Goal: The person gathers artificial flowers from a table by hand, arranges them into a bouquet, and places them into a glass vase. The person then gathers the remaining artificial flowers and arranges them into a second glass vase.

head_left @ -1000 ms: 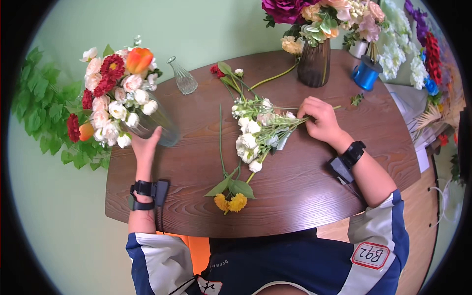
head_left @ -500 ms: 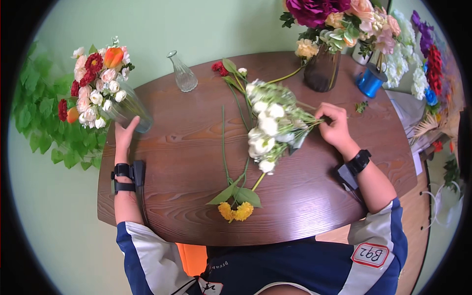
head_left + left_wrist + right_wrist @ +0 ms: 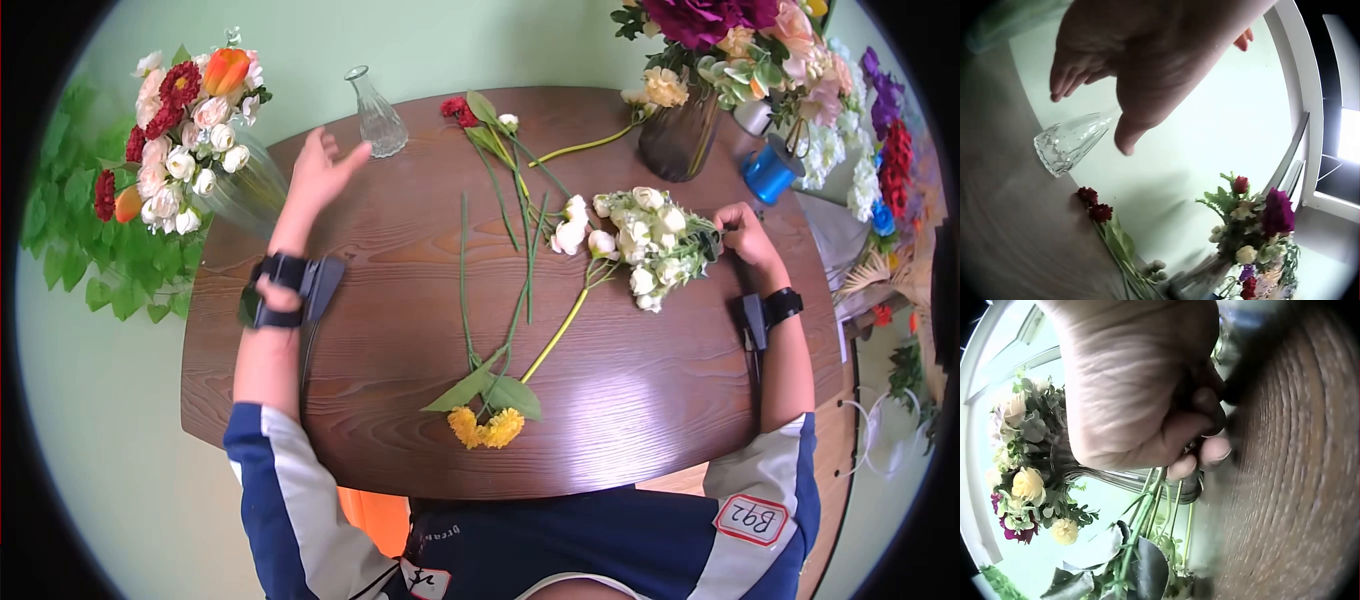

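Observation:
My left hand (image 3: pixel 325 172) hovers with fingers spread, thumb apart, holding nothing. It is just in front of a small clear glass vase (image 3: pixel 381 118) and right of a taller glass vase (image 3: pixel 250 185) full of mixed flowers (image 3: pixel 190 140). In the left wrist view the small ribbed vase (image 3: pixel 1069 147) stands below the fingertips. My right hand (image 3: pixel 750 242), at the table's right side, pinches the stems of a bunch of white flowers (image 3: pixel 648 235), whose heads point left. The right wrist view shows thumb and fingers closed around several green stems (image 3: pixel 1157 500).
Yellow flowers (image 3: pixel 485 428) lie near the front edge, with red flowers (image 3: pixel 460 110) towards the back and white blooms (image 3: pixel 570 228) beside the bunch. A dark vase (image 3: pixel 680 135) with a large bouquet and a blue spool (image 3: pixel 772 170) stand at back right.
My left hand has let go of the tall flower-filled vase, now at the far left, and moved towards the small vase. The right hand has drawn the white bunch rightward, away from the loose stems.

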`<action>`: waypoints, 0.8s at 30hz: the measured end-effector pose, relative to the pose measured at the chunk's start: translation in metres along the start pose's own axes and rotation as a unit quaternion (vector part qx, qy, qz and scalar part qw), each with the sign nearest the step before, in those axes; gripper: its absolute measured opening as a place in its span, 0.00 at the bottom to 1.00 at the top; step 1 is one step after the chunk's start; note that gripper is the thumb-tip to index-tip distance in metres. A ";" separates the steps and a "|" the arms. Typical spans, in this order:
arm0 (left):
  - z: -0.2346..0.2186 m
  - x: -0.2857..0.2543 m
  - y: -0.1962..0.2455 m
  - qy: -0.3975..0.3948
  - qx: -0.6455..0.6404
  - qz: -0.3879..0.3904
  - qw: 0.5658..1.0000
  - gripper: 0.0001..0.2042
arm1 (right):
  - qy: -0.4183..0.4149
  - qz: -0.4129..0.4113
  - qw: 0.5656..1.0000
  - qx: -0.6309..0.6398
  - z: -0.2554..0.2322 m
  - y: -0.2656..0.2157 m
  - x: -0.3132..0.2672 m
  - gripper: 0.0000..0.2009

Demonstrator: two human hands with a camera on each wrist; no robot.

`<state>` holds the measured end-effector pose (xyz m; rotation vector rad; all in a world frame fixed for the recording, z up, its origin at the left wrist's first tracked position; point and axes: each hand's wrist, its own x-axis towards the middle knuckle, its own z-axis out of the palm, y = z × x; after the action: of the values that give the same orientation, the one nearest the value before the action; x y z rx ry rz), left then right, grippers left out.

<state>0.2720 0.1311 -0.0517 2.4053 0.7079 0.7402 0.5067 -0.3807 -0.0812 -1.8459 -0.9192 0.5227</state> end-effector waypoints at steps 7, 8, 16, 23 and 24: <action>0.061 0.066 -0.003 -0.010 -0.315 0.000 0.949 0.33 | 0.016 -0.006 1.000 -0.006 0.007 -0.004 0.000 0.03; 0.064 0.061 0.001 -0.005 -0.346 0.009 0.938 0.26 | 0.017 -0.004 1.000 -0.010 0.006 -0.002 0.000 0.03; 0.043 -0.024 0.048 -0.140 -0.337 0.050 0.930 0.19 | 0.024 -0.024 0.999 0.013 0.010 -0.004 0.003 0.04; 0.054 -0.119 0.088 -0.148 -0.394 0.131 0.898 0.21 | 0.028 -0.118 0.992 0.044 0.039 -0.114 -0.026 0.11; 0.063 -0.127 0.092 -0.127 -0.383 0.146 0.903 0.21 | 0.043 -0.145 0.987 0.058 0.046 -0.137 -0.033 0.12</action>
<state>0.2498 -0.0332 -0.0856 1.8220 -0.0739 0.6406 0.4046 -0.3464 0.0202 -1.5838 -1.0556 0.3067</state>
